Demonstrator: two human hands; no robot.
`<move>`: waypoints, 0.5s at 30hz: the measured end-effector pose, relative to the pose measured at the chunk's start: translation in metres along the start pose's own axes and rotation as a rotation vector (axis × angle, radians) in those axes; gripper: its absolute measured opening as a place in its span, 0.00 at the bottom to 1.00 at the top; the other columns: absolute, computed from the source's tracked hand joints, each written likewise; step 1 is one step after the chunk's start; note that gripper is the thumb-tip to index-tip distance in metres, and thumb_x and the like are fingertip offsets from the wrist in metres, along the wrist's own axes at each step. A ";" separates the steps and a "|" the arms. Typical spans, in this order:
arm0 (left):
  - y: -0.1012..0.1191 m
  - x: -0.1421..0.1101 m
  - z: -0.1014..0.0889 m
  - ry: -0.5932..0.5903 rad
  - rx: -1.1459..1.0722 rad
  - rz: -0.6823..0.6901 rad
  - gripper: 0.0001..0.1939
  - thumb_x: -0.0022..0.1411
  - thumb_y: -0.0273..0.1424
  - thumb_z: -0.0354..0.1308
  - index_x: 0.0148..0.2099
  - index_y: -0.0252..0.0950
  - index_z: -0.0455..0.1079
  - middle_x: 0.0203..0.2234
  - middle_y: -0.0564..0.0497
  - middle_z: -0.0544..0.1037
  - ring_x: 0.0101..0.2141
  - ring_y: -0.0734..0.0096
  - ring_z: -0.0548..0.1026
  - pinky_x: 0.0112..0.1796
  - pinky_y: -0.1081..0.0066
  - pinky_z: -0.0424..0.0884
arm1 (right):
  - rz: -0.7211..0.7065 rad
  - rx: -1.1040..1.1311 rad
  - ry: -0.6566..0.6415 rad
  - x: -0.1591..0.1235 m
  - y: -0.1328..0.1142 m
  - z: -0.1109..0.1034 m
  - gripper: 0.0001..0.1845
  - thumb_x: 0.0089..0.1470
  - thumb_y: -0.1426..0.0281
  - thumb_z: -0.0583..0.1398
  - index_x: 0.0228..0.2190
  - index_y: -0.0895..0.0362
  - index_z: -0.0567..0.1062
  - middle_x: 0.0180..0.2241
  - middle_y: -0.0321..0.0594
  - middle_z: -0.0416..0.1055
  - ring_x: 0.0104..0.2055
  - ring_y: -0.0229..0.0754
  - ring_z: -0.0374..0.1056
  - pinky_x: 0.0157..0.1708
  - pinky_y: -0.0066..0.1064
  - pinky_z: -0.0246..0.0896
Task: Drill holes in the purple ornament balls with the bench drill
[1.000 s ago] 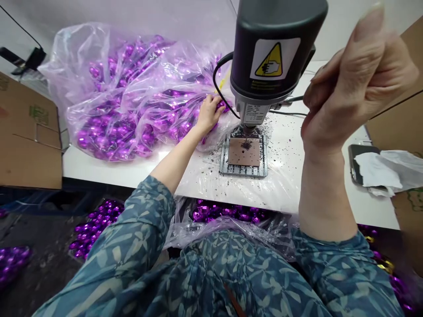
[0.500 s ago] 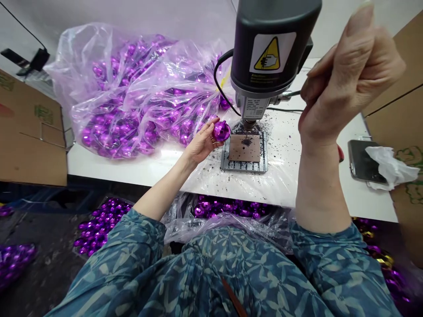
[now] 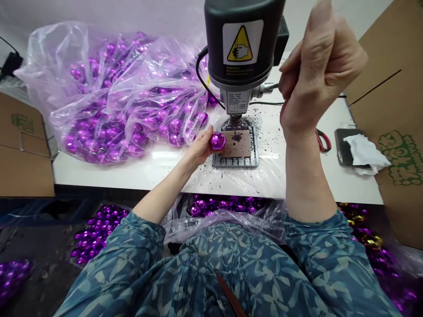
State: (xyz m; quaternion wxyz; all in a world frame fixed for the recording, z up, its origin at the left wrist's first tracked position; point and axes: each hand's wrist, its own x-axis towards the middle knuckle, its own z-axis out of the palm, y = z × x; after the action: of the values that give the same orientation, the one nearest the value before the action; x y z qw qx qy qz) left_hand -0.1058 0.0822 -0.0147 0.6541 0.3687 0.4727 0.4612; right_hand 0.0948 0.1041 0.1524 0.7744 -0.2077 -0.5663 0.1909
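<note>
My left hand (image 3: 202,146) pinches a shiny purple faceted bauble (image 3: 218,141) at the left edge of the brown board (image 3: 243,149). That board has a small hole and lies on the slotted metal base (image 3: 236,163) of a black bench drill press (image 3: 244,48). Dark shavings (image 3: 237,137) lie heaped on the board below the chuck (image 3: 235,119). Raised at the right, my right hand (image 3: 320,70) is closed around the drill press lever (image 3: 273,86); its grip end is hidden inside the fist.
A clear bag of purple baubles (image 3: 109,105) lies at the left on the white table (image 3: 158,169). At the right are red-handled scissors (image 3: 324,141), a phone (image 3: 343,147) and crumpled tissue (image 3: 365,152). Cardboard boxes (image 3: 23,154) flank the table; more baubles (image 3: 224,204) sit below its front edge.
The bauble has turned in my left hand, its cap no longer showing, and has moved down against the board's left side. My right hand stays on the lever. The whole view has shifted.
</note>
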 end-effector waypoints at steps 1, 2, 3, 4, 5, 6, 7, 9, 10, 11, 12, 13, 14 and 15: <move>-0.002 0.001 0.001 0.000 -0.001 -0.029 0.28 0.67 0.61 0.61 0.45 0.39 0.76 0.36 0.44 0.85 0.41 0.57 0.86 0.36 0.60 0.83 | 0.004 -0.007 -0.003 0.000 0.000 0.000 0.29 0.55 0.47 0.60 0.19 0.59 0.66 0.15 0.27 0.59 0.17 0.19 0.54 0.22 0.22 0.48; -0.004 0.002 0.002 0.001 -0.003 -0.053 0.30 0.68 0.62 0.59 0.46 0.39 0.76 0.37 0.43 0.85 0.41 0.56 0.86 0.35 0.60 0.83 | 0.009 -0.013 -0.005 -0.001 0.000 0.000 0.30 0.55 0.46 0.60 0.19 0.59 0.66 0.15 0.28 0.58 0.17 0.19 0.54 0.22 0.22 0.47; -0.005 0.003 0.003 0.007 -0.006 -0.066 0.29 0.69 0.62 0.57 0.48 0.40 0.77 0.38 0.43 0.86 0.41 0.55 0.86 0.35 0.60 0.83 | 0.013 -0.019 -0.009 -0.001 0.000 -0.001 0.30 0.55 0.46 0.60 0.19 0.59 0.66 0.15 0.28 0.58 0.18 0.19 0.54 0.23 0.22 0.47; -0.005 0.003 0.003 0.019 -0.015 -0.063 0.27 0.71 0.59 0.57 0.49 0.40 0.77 0.40 0.43 0.86 0.43 0.55 0.86 0.36 0.60 0.83 | 0.013 -0.019 -0.011 -0.001 0.000 -0.001 0.30 0.55 0.46 0.60 0.19 0.59 0.66 0.15 0.28 0.57 0.18 0.19 0.54 0.23 0.23 0.47; -0.005 0.003 0.003 0.033 -0.027 -0.047 0.23 0.73 0.56 0.58 0.49 0.41 0.77 0.43 0.43 0.86 0.44 0.56 0.86 0.38 0.60 0.83 | 0.010 -0.013 -0.009 -0.001 0.001 -0.001 0.30 0.55 0.46 0.60 0.19 0.59 0.67 0.15 0.28 0.57 0.17 0.20 0.54 0.23 0.23 0.47; -0.005 0.003 0.003 0.049 -0.042 -0.023 0.18 0.74 0.50 0.59 0.50 0.41 0.76 0.46 0.44 0.85 0.46 0.58 0.85 0.40 0.61 0.84 | 0.003 -0.001 -0.005 -0.001 0.001 -0.001 0.30 0.55 0.46 0.60 0.19 0.59 0.67 0.15 0.28 0.57 0.17 0.20 0.53 0.23 0.23 0.47; -0.005 0.002 0.003 0.062 -0.055 0.005 0.14 0.74 0.45 0.61 0.50 0.42 0.76 0.48 0.45 0.85 0.48 0.60 0.85 0.43 0.61 0.84 | -0.002 0.008 -0.004 -0.001 0.002 -0.001 0.30 0.55 0.46 0.60 0.19 0.59 0.67 0.15 0.28 0.57 0.17 0.20 0.52 0.23 0.23 0.47; -0.004 0.002 0.002 0.069 -0.049 0.055 0.09 0.72 0.38 0.65 0.49 0.41 0.77 0.50 0.46 0.84 0.51 0.64 0.83 0.50 0.62 0.83 | -0.007 0.019 -0.011 -0.001 0.003 -0.001 0.30 0.54 0.46 0.60 0.19 0.59 0.68 0.15 0.28 0.57 0.16 0.19 0.50 0.23 0.23 0.48; -0.003 0.002 0.001 0.061 -0.027 0.074 0.09 0.70 0.37 0.68 0.49 0.40 0.77 0.50 0.46 0.84 0.52 0.65 0.83 0.52 0.62 0.81 | -0.004 0.017 -0.015 -0.001 0.003 -0.001 0.30 0.55 0.46 0.59 0.19 0.59 0.68 0.15 0.28 0.58 0.16 0.18 0.49 0.24 0.22 0.50; -0.004 0.002 0.000 0.050 0.005 0.095 0.11 0.68 0.38 0.70 0.48 0.39 0.77 0.49 0.46 0.85 0.52 0.65 0.82 0.54 0.62 0.80 | -0.001 0.011 -0.020 -0.001 0.003 -0.001 0.30 0.55 0.45 0.59 0.20 0.60 0.68 0.15 0.27 0.58 0.17 0.17 0.50 0.25 0.21 0.51; -0.004 0.003 0.000 0.037 0.039 0.119 0.14 0.65 0.39 0.72 0.48 0.39 0.77 0.49 0.46 0.85 0.51 0.65 0.82 0.55 0.61 0.79 | 0.002 0.006 -0.023 0.000 0.003 -0.001 0.31 0.55 0.45 0.59 0.20 0.60 0.68 0.15 0.27 0.57 0.17 0.17 0.50 0.26 0.20 0.53; -0.006 0.004 -0.001 0.025 0.073 0.149 0.17 0.63 0.42 0.73 0.49 0.39 0.77 0.48 0.46 0.85 0.51 0.64 0.82 0.57 0.60 0.79 | 0.003 0.003 -0.021 0.000 0.003 -0.001 0.31 0.55 0.45 0.58 0.20 0.60 0.68 0.15 0.27 0.58 0.17 0.16 0.51 0.27 0.19 0.53; -0.007 0.006 -0.001 0.017 0.103 0.185 0.21 0.60 0.44 0.75 0.50 0.39 0.77 0.48 0.45 0.85 0.51 0.63 0.82 0.57 0.59 0.78 | 0.003 0.003 -0.016 0.000 0.003 0.000 0.31 0.55 0.45 0.59 0.20 0.61 0.67 0.15 0.27 0.58 0.17 0.16 0.53 0.27 0.18 0.53; -0.009 0.008 0.000 0.012 0.131 0.223 0.23 0.58 0.45 0.76 0.51 0.40 0.77 0.49 0.45 0.85 0.51 0.63 0.82 0.58 0.58 0.77 | 0.002 0.002 -0.011 0.000 0.002 0.000 0.32 0.55 0.45 0.59 0.19 0.61 0.67 0.16 0.27 0.59 0.18 0.16 0.53 0.27 0.18 0.52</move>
State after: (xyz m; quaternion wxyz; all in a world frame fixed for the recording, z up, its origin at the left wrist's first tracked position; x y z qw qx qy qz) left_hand -0.1028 0.0866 -0.0254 0.5705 0.4583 0.4619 0.5012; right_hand 0.0946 0.1057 0.1510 0.7713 -0.2065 -0.5700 0.1936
